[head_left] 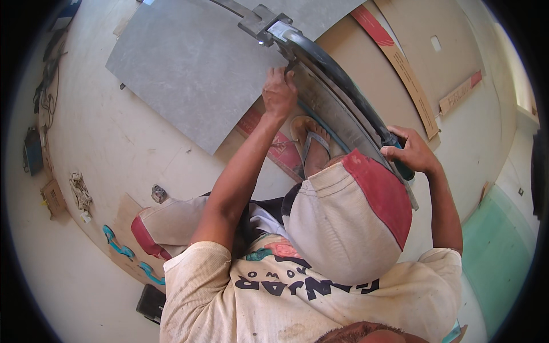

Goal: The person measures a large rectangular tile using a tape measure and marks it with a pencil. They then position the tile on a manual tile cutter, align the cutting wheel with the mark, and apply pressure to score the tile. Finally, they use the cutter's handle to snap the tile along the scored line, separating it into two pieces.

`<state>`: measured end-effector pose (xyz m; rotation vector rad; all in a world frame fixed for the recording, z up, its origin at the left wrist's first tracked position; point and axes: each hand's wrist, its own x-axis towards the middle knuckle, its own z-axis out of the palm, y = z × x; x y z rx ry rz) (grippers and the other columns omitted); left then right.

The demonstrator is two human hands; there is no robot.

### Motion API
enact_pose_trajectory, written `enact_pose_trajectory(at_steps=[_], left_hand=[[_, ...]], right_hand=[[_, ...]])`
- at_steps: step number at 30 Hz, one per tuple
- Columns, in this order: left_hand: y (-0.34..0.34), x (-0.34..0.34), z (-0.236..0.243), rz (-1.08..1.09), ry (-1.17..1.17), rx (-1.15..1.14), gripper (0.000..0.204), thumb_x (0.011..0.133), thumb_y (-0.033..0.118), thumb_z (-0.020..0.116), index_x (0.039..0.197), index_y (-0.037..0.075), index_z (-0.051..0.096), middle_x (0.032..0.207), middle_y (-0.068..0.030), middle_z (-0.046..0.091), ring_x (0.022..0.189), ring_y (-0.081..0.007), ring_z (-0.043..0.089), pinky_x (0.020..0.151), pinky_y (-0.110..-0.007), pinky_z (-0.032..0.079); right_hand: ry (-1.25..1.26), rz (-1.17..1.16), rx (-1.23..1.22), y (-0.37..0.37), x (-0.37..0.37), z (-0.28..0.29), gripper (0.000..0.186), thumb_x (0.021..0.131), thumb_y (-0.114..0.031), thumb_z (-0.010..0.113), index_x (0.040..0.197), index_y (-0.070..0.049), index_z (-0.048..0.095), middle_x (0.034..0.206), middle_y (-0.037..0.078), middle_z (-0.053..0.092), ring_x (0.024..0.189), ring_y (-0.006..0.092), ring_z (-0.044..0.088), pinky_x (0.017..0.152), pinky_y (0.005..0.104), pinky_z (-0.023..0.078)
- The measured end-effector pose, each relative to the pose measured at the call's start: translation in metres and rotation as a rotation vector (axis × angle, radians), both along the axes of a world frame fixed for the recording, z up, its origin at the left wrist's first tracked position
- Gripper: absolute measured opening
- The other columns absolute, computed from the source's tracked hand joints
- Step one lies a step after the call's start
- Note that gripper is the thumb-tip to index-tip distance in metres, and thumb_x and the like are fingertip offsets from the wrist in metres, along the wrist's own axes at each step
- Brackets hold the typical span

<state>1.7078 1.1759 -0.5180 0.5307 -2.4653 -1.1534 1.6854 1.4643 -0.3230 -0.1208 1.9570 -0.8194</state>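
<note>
A manual tile cutter (pixel 354 123) with a long metal rail runs slantwise from the top middle down to my right knee. Its sliding head (pixel 269 26) carries a long, dark, curved lever (pixel 349 80). My right hand (pixel 413 150) wraps round the dark green grip (pixel 405 170) at the lever's near end. Below the head, my left hand (pixel 280 94) has its fingers curled on a small dark part of the cutter; the fingertips are partly hidden. A large grey tile (pixel 183 68) lies under the head, stretching left of the rail.
Flattened cardboard (pixel 394 74) with red print lies right of the cutter, and more red cardboard (pixel 274 146) is near my sandalled foot (pixel 313 146). Teal suction lifters (pixel 117 243), a crumpled cloth (pixel 80 191) and cables (pixel 48 94) are at left. Green glass-like sheets (pixel 497 251) stand at lower right.
</note>
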Motion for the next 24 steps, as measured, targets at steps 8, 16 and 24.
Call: enact_pose_trajectory(at_steps=[8, 16, 24], left_hand=[[-0.001, -0.001, -0.006, 0.013, 0.037, -0.019, 0.014, 0.083, 0.009, 0.059, 0.093, -0.001, 0.060, 0.085, -0.0198, 0.057, 0.079, -0.0387, 0.057, 0.070, -0.044, 0.045], [0.013, 0.009, -0.005, -0.033, 0.045, 0.025, 0.017, 0.083, 0.008, 0.059, 0.097, 0.000, 0.056, 0.089, -0.0203, 0.056, 0.078, -0.0394, 0.058, 0.068, -0.045, 0.047], [0.019, 0.012, 0.001, -0.054, -0.008, 0.051, 0.014, 0.083, 0.008, 0.057, 0.093, 0.000, 0.051, 0.090, -0.0194, 0.052, 0.079, -0.0381, 0.056, 0.068, -0.044, 0.047]], right_hand=[[0.012, -0.119, -0.050, -0.006, 0.011, 0.004, 0.050, 0.075, -0.025, 0.073, 0.109, 0.007, 0.055, 0.069, 0.003, 0.057, 0.063, 0.0082, 0.055, 0.062, 0.0238, 0.046], [0.197, -0.099, 0.047, 0.023, 0.040, 0.004, 0.045, 0.084, -0.040, 0.064, 0.106, -0.001, 0.055, 0.070, 0.001, 0.053, 0.062, 0.0089, 0.049, 0.059, 0.0245, 0.042], [0.195, -0.145, 0.080, 0.026, 0.052, 0.004, 0.056, 0.089, -0.049, 0.056, 0.121, -0.003, 0.052, 0.069, 0.001, 0.050, 0.061, 0.0089, 0.047, 0.058, 0.0257, 0.042]])
